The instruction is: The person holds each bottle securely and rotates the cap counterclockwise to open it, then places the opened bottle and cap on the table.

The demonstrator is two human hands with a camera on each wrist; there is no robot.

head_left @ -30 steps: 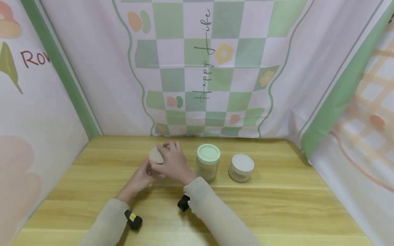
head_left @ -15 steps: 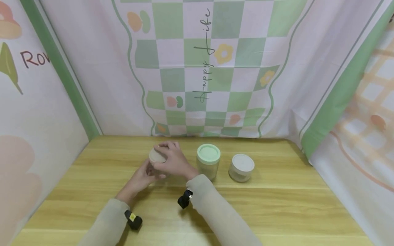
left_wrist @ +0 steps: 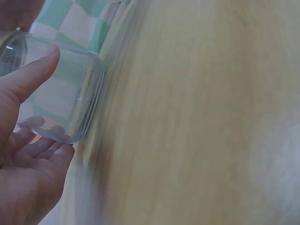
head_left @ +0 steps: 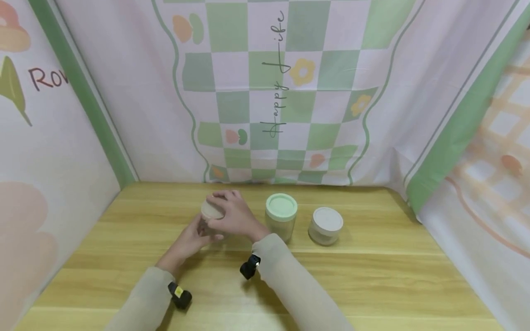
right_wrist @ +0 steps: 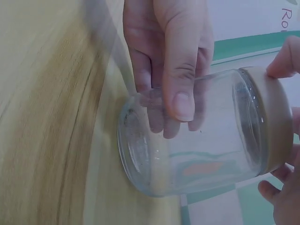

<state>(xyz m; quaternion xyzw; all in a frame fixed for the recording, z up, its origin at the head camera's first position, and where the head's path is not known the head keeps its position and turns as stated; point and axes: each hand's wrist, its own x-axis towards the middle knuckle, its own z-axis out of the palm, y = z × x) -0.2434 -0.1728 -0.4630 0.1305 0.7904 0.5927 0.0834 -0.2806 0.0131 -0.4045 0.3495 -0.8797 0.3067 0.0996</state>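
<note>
A clear glass jar (right_wrist: pixel 215 140) with a beige lid (right_wrist: pixel 274 122) stands at the left of the group of jars; nothing shows inside it. My left hand (head_left: pixel 191 239) grips the glass body, thumb on the near side and fingers round behind, as the left wrist view shows on the jar (left_wrist: pixel 65 89). From above, my right hand (head_left: pixel 236 216) grips the lid, its fingers and thumb spread round the rim. The lid sits on the jar's mouth. In the head view the hands cover most of the glass.
Right of the hands stands a taller jar with a mint green lid (head_left: pixel 281 207). Farther right is a short jar with a white lid (head_left: pixel 327 220). All are on the wooden table (head_left: pixel 372 285), with a checkered cloth (head_left: pixel 269 105) hanging behind.
The right hand has turned slightly on the lid and its wrist has shifted a little to the right. The left hand and the jar have stayed in place.
</note>
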